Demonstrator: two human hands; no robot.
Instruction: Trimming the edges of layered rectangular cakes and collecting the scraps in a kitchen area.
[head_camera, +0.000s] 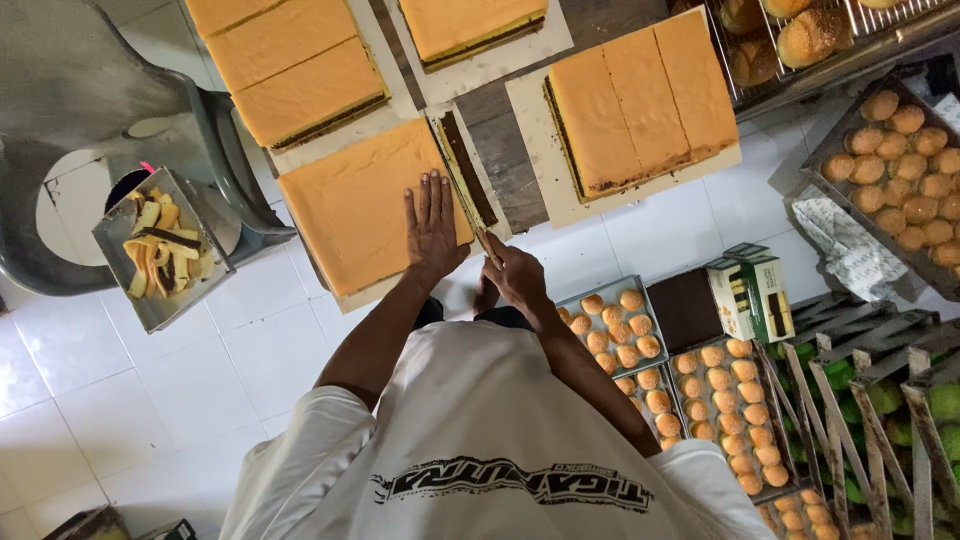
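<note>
The left hand (432, 225) lies flat with fingers spread, its grip fully open, pressing on the orange cake slab (360, 205) on the bench (500, 150). Just beside it, the right hand (515, 272) has its grip closed round the handle of a knife (468, 190). The blade runs away from that grip along the slab's edge, with a cut strip (470, 165) on its far side.

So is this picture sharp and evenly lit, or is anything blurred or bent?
Head view: soft even light, no glare; left hand on the cake slab is sharp; straight edges bow toward the corners; the wooden crates look dimmer.
</note>
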